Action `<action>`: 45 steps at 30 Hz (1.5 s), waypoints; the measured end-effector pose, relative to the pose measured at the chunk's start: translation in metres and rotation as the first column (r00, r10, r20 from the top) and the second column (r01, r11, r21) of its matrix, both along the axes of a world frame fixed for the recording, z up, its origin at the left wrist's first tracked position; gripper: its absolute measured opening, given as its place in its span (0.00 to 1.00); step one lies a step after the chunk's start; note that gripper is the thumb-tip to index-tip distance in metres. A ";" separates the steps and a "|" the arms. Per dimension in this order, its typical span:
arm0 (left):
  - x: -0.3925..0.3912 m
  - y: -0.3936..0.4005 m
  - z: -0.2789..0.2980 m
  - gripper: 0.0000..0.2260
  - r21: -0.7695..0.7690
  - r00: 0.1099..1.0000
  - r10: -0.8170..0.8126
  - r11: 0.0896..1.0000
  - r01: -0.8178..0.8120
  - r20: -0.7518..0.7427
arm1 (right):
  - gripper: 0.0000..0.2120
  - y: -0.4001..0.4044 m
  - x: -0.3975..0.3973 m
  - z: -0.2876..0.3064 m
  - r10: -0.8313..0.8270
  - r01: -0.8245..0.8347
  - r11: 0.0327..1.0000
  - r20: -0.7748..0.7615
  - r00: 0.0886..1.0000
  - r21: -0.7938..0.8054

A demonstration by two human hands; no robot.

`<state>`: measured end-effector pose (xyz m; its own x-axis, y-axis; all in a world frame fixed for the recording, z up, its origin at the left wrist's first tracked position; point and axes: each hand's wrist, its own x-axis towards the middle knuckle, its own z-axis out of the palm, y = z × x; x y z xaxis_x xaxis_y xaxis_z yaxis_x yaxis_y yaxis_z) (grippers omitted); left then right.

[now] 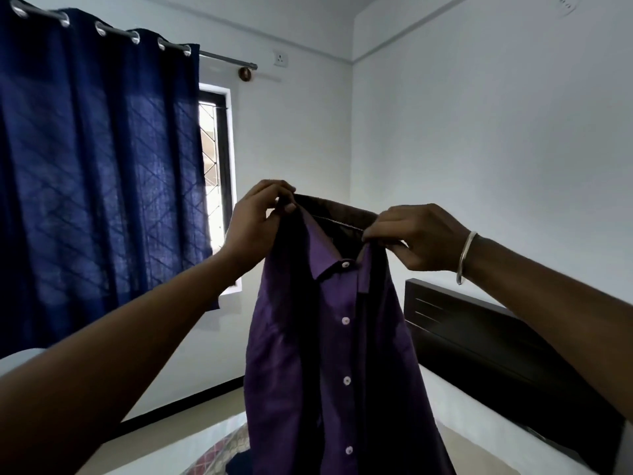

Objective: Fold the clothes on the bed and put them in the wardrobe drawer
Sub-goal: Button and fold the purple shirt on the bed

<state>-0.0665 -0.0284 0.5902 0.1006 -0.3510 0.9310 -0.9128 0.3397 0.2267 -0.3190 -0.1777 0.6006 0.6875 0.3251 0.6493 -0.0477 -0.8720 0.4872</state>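
A purple button-up shirt with white buttons hangs in the air in front of me, buttoned, its front facing me. My left hand pinches the collar at its left end. My right hand, with a metal bangle on the wrist, pinches the collar at its right end. The shirt's lower hem runs out of the frame at the bottom. More cloth, a checked piece, lies on the bed below the shirt, mostly hidden by it. No wardrobe or drawer is in view.
A white bed lies below with a dark headboard at the right. A blue curtain covers most of the window on the left wall. White walls meet in the corner behind the shirt.
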 end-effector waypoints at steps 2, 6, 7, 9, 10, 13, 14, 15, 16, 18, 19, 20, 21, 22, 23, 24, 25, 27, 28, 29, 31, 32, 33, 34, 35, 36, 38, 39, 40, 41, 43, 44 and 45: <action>0.003 0.009 -0.001 0.07 0.033 0.994 0.043 0.998 -0.047 0.103 | 0.16 0.011 0.002 -0.004 -0.027 0.029 0.998 -0.043 0.999 0.055; 0.011 0.029 -0.013 0.13 0.135 0.849 0.193 0.946 -0.294 0.492 | 0.11 0.031 0.008 -0.016 -0.053 0.093 0.986 -0.270 0.961 0.138; 0.015 0.034 -0.017 0.16 0.144 0.784 0.187 0.933 -0.330 0.592 | 0.09 0.036 0.010 -0.022 -0.066 0.110 0.985 -0.296 0.953 0.135; 0.025 0.042 -0.023 0.18 0.132 0.646 0.141 0.926 -0.355 0.750 | 0.07 0.043 0.013 -0.033 -0.091 0.141 0.977 -0.287 0.954 0.159; 0.032 0.047 -0.026 0.18 0.129 0.600 0.119 0.927 -0.353 0.791 | 0.07 0.048 0.016 -0.038 -0.099 0.155 0.968 -0.262 0.960 0.200; 0.050 0.059 -0.039 0.16 0.158 0.595 0.114 0.909 -0.385 0.796 | 0.08 0.063 0.019 -0.045 -0.133 0.197 0.917 -0.198 0.971 0.346; 0.055 0.063 -0.043 0.14 0.173 0.602 0.126 0.894 -0.414 0.788 | 0.08 0.068 0.020 -0.046 -0.151 0.212 0.911 -0.192 0.970 0.355; 0.062 0.068 -0.046 0.14 0.171 0.598 0.133 0.889 -0.425 0.791 | 0.09 0.075 0.023 -0.048 -0.176 0.234 0.909 -0.192 0.965 0.345; 0.069 0.073 -0.049 0.15 0.179 0.588 0.114 0.891 -0.416 0.801 | 0.09 0.083 0.026 -0.049 -0.202 0.261 0.908 -0.201 0.958 0.329; 0.077 0.085 -0.054 0.14 0.297 0.658 -0.031 0.908 -0.297 0.753 | 0.12 0.097 0.030 -0.052 -0.258 0.319 0.898 -0.224 0.940 0.303; 0.077 0.090 -0.057 0.12 0.411 0.754 -0.158 0.897 -0.160 0.638 | 0.12 0.102 0.031 -0.053 -0.291 0.351 0.887 -0.228 0.929 0.298; 0.076 0.098 -0.060 0.10 0.549 0.868 -0.300 0.835 0.038 0.396 | 0.12 0.108 0.033 -0.056 -0.326 0.383 0.875 -0.226 0.918 0.296; 0.072 0.104 -0.062 0.09 0.633 0.915 -0.397 0.725 0.270 0.065 | 0.10 0.113 0.034 -0.057 -0.357 0.411 0.861 -0.219 0.908 0.301; 0.071 0.111 -0.065 0.07 0.639 0.882 -0.430 0.628 0.444 -0.191 | 0.08 0.118 0.034 -0.058 -0.386 0.437 0.845 -0.216 0.897 0.309; 0.069 0.117 -0.067 0.06 0.631 0.839 -0.427 0.558 0.539 -0.339 | 0.06 0.122 0.035 -0.059 -0.414 0.464 0.825 -0.214 0.885 0.322; 0.069 0.122 -0.068 0.05 0.649 0.830 -0.416 0.524 0.552 -0.371 | 0.05 0.125 0.036 -0.058 -0.436 0.484 0.807 -0.212 0.875 0.338; 0.069 0.128 -0.068 0.06 0.674 0.830 -0.423 0.495 0.549 -0.365 | 0.05 0.131 0.037 -0.058 -0.446 0.494 0.793 -0.213 0.869 0.356; 0.069 0.135 -0.065 0.10 0.736 0.847 -0.442 0.459 0.497 -0.295 | 0.07 0.141 0.041 -0.054 -0.422 0.481 0.789 -0.230 0.877 0.382; 0.069 0.135 -0.063 0.11 0.774 0.871 -0.452 0.475 0.419 -0.194 | 0.09 0.146 0.043 -0.051 -0.401 0.470 0.793 -0.248 0.882 0.386; 0.072 0.133 -0.060 0.11 0.801 0.893 -0.449 0.529 0.280 -0.016 | 0.10 0.150 0.044 -0.048 -0.382 0.463 0.796 -0.270 0.884 0.390; 0.082 0.130 -0.058 0.11 0.758 0.834 -0.403 0.652 -0.028 0.377 | 0.09 0.158 0.044 -0.043 -0.362 0.465 0.800 -0.313 0.878 0.379; 0.088 0.132 -0.057 0.10 0.717 0.786 -0.385 0.690 -0.104 0.484 | 0.08 0.162 0.042 -0.041 -0.357 0.469 0.805 -0.334 0.872 0.364; 0.093 0.135 -0.056 0.09 0.671 0.742 -0.369 0.727 -0.144 0.559 | 0.07 0.164 0.040 -0.040 -0.355 0.474 0.809 -0.354 0.865 0.347; 0.097 0.139 -0.055 0.09 0.626 0.715 -0.348 0.763 -0.160 0.607 | 0.06 0.166 0.038 -0.039 -0.358 0.482 0.812 -0.372 0.856 0.328; 0.100 0.143 -0.056 0.10 0.593 0.719 -0.322 0.791 -0.154 0.616 | 0.05 0.168 0.035 -0.040 -0.372 0.496 0.815 -0.385 0.845 0.301; 0.099 0.148 -0.056 0.11 0.572 0.756 -0.290 0.809 -0.133 0.586 | 0.05 0.171 0.034 -0.040 -0.385 0.504 0.819 -0.388 0.837 0.274; 0.097 0.155 -0.057 0.13 0.538 0.869 -0.224 0.841 -0.055 0.440 | 0.08 0.179 0.031 -0.042 -0.353 0.464 0.837 -0.361 0.863 0.290; 0.096 0.156 -0.056 0.14 0.508 0.905 -0.205 0.861 -0.014 0.373 | 0.09 0.185 0.032 -0.043 -0.302 0.410 0.850 -0.334 0.893 0.329; 0.096 0.158 -0.056 0.13 0.468 0.922 -0.189 0.884 0.010 0.337 | 0.10 0.190 0.035 -0.045 -0.244 0.349 0.864 -0.304 0.921 0.363; 0.096 0.158 -0.055 0.13 0.435 0.932 -0.177 0.900 0.023 0.316 | 0.10 0.195 0.038 -0.045 -0.201 0.299 0.876 -0.276 0.940 0.379; 0.097 0.158 -0.050 0.12 0.386 0.956 -0.146 0.922 0.038 0.253 | 0.12 0.201 0.047 -0.045 -0.219 0.314 0.869 -0.270 0.937 0.382; 0.097 0.157 -0.050 0.11 0.365 0.972 -0.124 0.930 0.042 0.202 | 0.13 0.203 0.051 -0.045 -0.270 0.370 0.849 -0.293 0.917 0.378; 0.095 0.159 -0.050 0.10 0.347 0.985 -0.102 0.937 0.047 0.143 | 0.13 0.204 0.054 -0.047 -0.314 0.422 0.824 -0.315 0.895 0.377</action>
